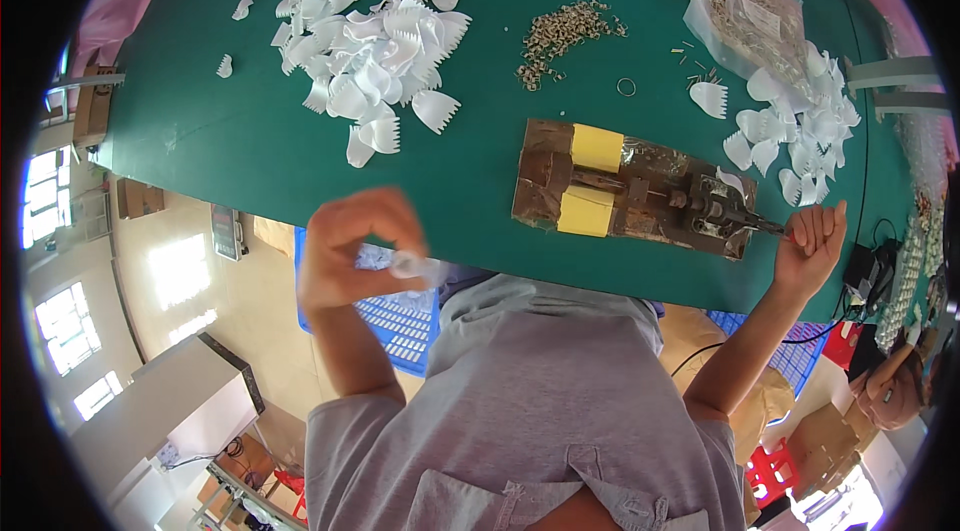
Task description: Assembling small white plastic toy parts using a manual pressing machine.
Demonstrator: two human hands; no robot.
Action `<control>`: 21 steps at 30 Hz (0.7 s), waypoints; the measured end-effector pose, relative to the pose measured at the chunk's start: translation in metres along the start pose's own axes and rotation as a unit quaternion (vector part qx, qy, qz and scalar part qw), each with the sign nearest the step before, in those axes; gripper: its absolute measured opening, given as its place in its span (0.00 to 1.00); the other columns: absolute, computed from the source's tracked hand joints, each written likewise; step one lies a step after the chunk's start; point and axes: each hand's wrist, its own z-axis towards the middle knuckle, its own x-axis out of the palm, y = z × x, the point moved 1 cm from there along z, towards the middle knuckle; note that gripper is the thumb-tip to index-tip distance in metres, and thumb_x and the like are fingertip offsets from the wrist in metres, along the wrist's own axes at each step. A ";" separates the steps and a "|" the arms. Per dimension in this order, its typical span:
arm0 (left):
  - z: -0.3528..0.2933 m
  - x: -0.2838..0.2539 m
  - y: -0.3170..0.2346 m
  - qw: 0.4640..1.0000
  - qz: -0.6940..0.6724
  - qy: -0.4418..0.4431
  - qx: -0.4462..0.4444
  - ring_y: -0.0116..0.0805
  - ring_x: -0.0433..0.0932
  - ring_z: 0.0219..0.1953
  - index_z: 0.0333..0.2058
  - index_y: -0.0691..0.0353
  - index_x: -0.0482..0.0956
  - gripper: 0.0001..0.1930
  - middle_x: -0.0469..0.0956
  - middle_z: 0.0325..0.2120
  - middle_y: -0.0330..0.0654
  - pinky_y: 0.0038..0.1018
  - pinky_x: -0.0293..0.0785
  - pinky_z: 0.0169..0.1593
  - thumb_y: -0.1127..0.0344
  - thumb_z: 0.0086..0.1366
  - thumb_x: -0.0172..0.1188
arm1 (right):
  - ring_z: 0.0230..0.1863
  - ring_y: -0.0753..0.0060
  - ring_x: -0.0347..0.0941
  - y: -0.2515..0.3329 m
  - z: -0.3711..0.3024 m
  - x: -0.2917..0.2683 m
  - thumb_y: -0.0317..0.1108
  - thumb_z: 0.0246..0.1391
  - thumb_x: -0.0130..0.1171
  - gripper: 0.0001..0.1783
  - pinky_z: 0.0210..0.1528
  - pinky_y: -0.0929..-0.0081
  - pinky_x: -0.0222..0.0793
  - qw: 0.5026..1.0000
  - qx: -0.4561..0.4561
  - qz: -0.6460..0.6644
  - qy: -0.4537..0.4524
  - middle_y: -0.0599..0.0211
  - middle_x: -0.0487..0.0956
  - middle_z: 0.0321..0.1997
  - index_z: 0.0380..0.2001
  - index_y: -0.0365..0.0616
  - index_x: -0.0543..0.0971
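My left hand (355,249), smeared by motion, is off the table's near edge above a blue basket (400,326). Thumb and fingers pinch a blurred, whitish translucent plastic piece (418,269); its exact shape cannot be made out. On the right, my right hand (812,243) is closed round the lever handle (770,227) of a brown metal clamp jig (640,193). Two yellow pads (597,148) sit on the jig's left part. One white toothed piece (731,181) lies at the jig's upper right side.
A large heap of white toothed clip halves (375,56) lies back left, a smaller heap (800,131) at right. Small metal springs (565,36) are piled behind the jig, near a metal ring (626,87) and loose pins (697,71). Bags of metal parts (745,11) stand farther back.
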 end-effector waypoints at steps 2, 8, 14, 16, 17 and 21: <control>-0.042 -0.026 -0.009 0.971 0.098 0.010 -0.220 0.28 0.82 0.37 0.38 0.65 0.86 0.18 0.84 0.32 0.38 0.27 0.74 0.42 0.78 0.44 0.79 | 0.15 0.84 0.42 -0.001 0.002 0.001 0.38 0.77 0.52 0.28 0.20 0.77 0.49 1.000 0.003 -0.005 -0.010 0.81 0.50 0.15 0.18 0.55 0.58; 0.006 -0.008 0.013 0.881 0.335 -0.279 -0.183 0.31 0.79 0.38 0.43 0.61 0.86 0.13 0.85 0.36 0.37 0.28 0.73 0.44 0.72 0.58 0.75 | 0.19 0.87 0.60 -0.006 -0.002 -0.006 0.37 0.73 0.59 0.15 0.25 0.82 0.60 0.849 -0.195 -0.474 -0.130 0.77 0.67 0.19 0.30 0.41 0.79; 0.057 0.007 0.063 0.783 0.575 -0.233 -0.040 0.47 0.75 0.51 0.50 0.57 0.83 0.19 0.82 0.43 0.40 0.42 0.70 0.58 0.63 0.61 0.73 | 0.37 0.71 0.81 -0.051 0.015 0.087 0.28 0.57 0.72 0.10 0.39 0.72 0.77 0.630 -0.201 -0.730 0.169 0.66 0.84 0.41 0.43 0.43 0.85; 0.064 0.009 0.068 0.810 0.533 -0.239 -0.054 0.46 0.77 0.46 0.50 0.57 0.83 0.17 0.81 0.43 0.42 0.40 0.73 0.53 0.68 0.61 0.72 | 0.42 0.61 0.81 -0.064 0.025 0.106 0.30 0.56 0.71 0.14 0.44 0.66 0.79 0.573 -0.189 -0.770 0.208 0.68 0.84 0.47 0.46 0.48 0.85; 0.067 0.011 0.063 0.810 0.533 -0.240 -0.050 0.46 0.77 0.46 0.50 0.57 0.83 0.17 0.81 0.43 0.42 0.40 0.73 0.53 0.68 0.61 0.72 | 0.44 0.59 0.81 -0.069 0.036 0.107 0.30 0.55 0.71 0.15 0.46 0.64 0.79 0.536 -0.227 -0.774 0.248 0.69 0.84 0.48 0.47 0.49 0.85; 0.070 0.023 0.051 0.884 0.377 -0.255 -0.108 0.34 0.79 0.34 0.43 0.59 0.85 0.11 0.81 0.42 0.41 0.29 0.75 0.35 0.77 0.61 0.67 | 0.45 0.56 0.80 -0.081 0.073 0.107 0.29 0.58 0.65 0.15 0.48 0.59 0.78 0.482 -0.214 -0.764 0.373 0.71 0.81 0.54 0.49 0.50 0.83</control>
